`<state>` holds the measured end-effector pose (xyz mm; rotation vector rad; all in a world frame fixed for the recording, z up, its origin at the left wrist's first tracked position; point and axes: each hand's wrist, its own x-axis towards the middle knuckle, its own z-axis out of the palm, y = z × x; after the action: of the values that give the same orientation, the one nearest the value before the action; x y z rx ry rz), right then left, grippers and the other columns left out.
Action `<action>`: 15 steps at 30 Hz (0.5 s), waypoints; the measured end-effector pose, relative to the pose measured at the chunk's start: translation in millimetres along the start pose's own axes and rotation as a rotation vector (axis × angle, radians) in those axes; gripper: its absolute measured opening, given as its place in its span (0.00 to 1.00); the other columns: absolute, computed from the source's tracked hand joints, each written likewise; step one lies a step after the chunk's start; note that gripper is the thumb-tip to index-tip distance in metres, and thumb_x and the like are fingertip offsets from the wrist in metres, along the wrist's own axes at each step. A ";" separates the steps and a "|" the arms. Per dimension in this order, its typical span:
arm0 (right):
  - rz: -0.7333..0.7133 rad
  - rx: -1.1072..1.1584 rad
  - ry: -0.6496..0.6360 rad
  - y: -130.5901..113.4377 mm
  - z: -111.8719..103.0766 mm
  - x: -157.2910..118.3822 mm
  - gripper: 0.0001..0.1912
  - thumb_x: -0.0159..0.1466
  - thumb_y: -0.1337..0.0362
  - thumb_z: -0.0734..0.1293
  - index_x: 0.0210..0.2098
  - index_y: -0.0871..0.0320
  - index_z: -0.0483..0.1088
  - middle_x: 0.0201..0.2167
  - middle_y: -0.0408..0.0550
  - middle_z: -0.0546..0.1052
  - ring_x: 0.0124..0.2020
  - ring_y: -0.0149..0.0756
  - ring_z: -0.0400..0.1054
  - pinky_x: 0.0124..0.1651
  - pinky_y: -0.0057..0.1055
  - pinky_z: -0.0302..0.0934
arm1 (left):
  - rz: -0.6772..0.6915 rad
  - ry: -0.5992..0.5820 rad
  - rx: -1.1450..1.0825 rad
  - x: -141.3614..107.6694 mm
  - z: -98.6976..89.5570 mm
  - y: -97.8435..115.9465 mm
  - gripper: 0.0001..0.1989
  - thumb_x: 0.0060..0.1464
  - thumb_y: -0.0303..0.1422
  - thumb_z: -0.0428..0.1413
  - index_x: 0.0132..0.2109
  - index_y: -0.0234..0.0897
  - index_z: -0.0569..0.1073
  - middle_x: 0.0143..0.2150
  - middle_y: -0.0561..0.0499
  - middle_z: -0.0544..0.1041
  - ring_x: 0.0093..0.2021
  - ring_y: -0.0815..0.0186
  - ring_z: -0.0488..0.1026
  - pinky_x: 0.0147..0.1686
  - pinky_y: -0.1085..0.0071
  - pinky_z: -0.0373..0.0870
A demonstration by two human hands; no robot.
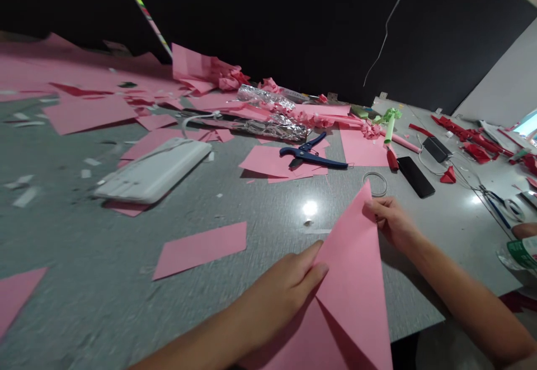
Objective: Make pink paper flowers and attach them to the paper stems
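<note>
A large pink paper sheet (pixel 356 269), folded over with a pointed top corner, is held over the near edge of the grey table. My left hand (pixel 289 280) pinches its left edge between thumb and fingers. Near the pointed tip, my right hand (pixel 390 219) grips the right edge, fingers closed on it. Just beyond the tip lies a clear ring (pixel 375 183). On the table left of my left hand is a small pink rectangle (pixel 201 248).
A white power bank (pixel 155 171) lies at the left, blue-handled cutters (pixel 312 154) in the middle. Foil rolls (pixel 272 127) and crumpled pink paper stand behind. A black phone (pixel 415 177), pliers (pixel 497 205) and a bottle (pixel 522 253) are at the right. Part of another person's hand (pixel 525 230) shows there.
</note>
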<state>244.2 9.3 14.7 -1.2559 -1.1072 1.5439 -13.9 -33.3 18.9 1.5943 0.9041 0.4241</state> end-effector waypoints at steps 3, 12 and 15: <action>-0.003 0.053 0.029 0.0 -2.2 2.0 0.28 0.56 0.47 0.82 0.17 0.56 0.68 0.19 0.39 0.62 0.22 0.28 0.49 0.27 0.32 0.44 | -0.011 -0.009 0.045 -1.1 3.1 -1.1 0.21 0.71 0.46 0.47 0.56 0.43 0.79 0.42 0.48 0.84 0.42 0.53 0.78 0.48 0.61 0.72; -0.005 0.079 0.108 -8.4 -5.9 3.4 0.19 0.55 0.47 0.82 0.29 0.57 0.84 0.38 0.57 0.86 0.35 0.42 0.75 0.35 0.35 0.65 | -0.046 0.056 0.266 -6.1 14.2 -20.5 0.24 0.72 0.51 0.45 0.51 0.40 0.77 0.41 0.43 0.82 0.40 0.52 0.76 0.45 0.59 0.68; -0.023 0.098 0.138 -9.5 -8.2 4.3 0.19 0.54 0.47 0.82 0.34 0.56 0.86 0.36 0.56 0.87 0.34 0.44 0.77 0.36 0.36 0.66 | -0.032 0.038 0.296 -6.6 17.6 -26.1 0.25 0.73 0.51 0.42 0.50 0.41 0.77 0.40 0.43 0.82 0.41 0.52 0.77 0.44 0.59 0.69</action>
<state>252.4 16.9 21.9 -1.2590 -0.9439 1.4539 -14.0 -49.8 -8.7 1.8428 1.0569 0.3084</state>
